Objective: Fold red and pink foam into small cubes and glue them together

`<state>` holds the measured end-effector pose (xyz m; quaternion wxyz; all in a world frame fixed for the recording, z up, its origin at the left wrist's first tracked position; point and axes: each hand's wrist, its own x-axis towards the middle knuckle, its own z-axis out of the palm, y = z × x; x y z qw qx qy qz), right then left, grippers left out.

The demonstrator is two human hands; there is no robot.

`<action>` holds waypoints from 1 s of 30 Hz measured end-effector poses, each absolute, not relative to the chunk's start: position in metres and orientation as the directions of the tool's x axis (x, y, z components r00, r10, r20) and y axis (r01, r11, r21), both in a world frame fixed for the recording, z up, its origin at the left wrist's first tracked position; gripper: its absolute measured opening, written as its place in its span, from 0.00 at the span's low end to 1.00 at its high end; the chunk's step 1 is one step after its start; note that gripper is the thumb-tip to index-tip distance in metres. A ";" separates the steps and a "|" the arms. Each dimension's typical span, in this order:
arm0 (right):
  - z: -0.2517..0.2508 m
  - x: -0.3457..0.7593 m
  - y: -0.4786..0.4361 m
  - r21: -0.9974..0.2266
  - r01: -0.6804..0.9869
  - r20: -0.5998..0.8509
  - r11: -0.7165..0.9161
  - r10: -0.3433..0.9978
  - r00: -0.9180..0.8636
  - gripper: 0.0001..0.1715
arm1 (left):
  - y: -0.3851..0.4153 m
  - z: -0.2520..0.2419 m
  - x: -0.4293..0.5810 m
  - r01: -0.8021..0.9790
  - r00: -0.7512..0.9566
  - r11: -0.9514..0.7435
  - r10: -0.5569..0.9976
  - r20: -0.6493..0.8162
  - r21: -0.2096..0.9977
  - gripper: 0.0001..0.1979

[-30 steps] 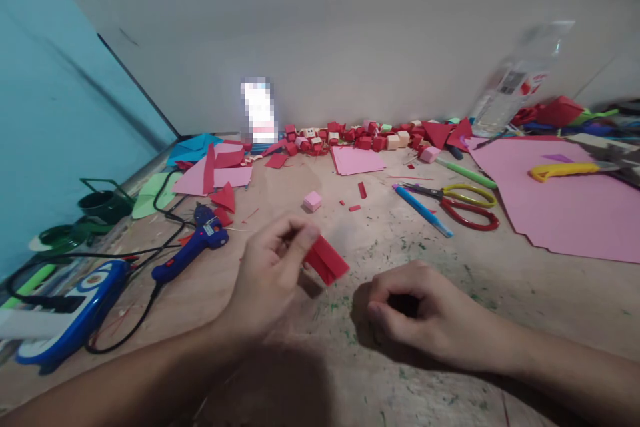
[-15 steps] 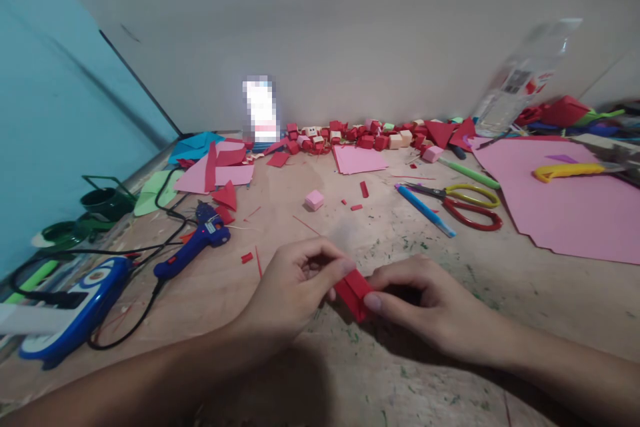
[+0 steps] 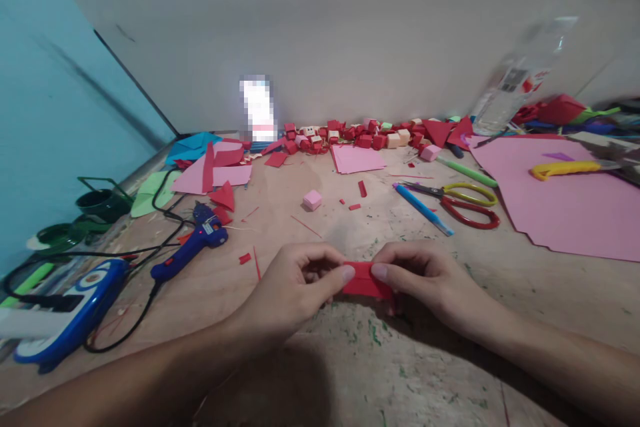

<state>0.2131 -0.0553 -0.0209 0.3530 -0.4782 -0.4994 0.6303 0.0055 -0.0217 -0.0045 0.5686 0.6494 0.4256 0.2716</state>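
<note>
A folded piece of red paper (image 3: pixel 367 285) is pinched between my two hands just above the table, its long side running left to right. My left hand (image 3: pixel 305 280) grips the left end, thumb on top and fingers curled behind. On the upper right part press the thumb and fingers of my right hand (image 3: pixel 423 277). The fingers behind the paper are partly hidden. Beyond the hands sits a small pink paper cube (image 3: pixel 313 200). Small red paper scraps (image 3: pixel 363 188) lie near it.
A blue glue gun (image 3: pixel 193 247) with a black cord lies at left. Scissors (image 3: pixel 465 203), a blue pen (image 3: pixel 424 209) and large pink paper (image 3: pixel 575 213) lie at right. Several small paper cubes (image 3: pixel 365 140) line the wall, beside a lit phone (image 3: pixel 259 110). A plastic bottle (image 3: pixel 520 80) leans there.
The red paper has turned from a slanted position to nearly level. My right hand has shifted up slightly, its thumb now on the paper's upper edge. Both hands keep hold.
</note>
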 end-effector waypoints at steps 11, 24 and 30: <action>-0.017 0.214 -0.052 -0.956 -0.052 -0.256 -0.288 0.909 -0.328 0.23 | -0.027 -0.008 0.004 0.314 0.448 -0.131 0.894 -0.025 0.940 0.15; -0.019 0.213 -0.051 -0.946 0.018 -0.311 -0.324 0.890 -0.334 0.22 | -0.020 -0.007 0.003 0.168 0.483 0.031 0.869 -0.110 0.985 0.16; -0.023 0.214 -0.050 -0.955 0.053 -0.291 -0.291 0.894 -0.340 0.23 | -0.020 -0.008 0.003 0.165 0.486 0.061 0.863 -0.135 0.984 0.16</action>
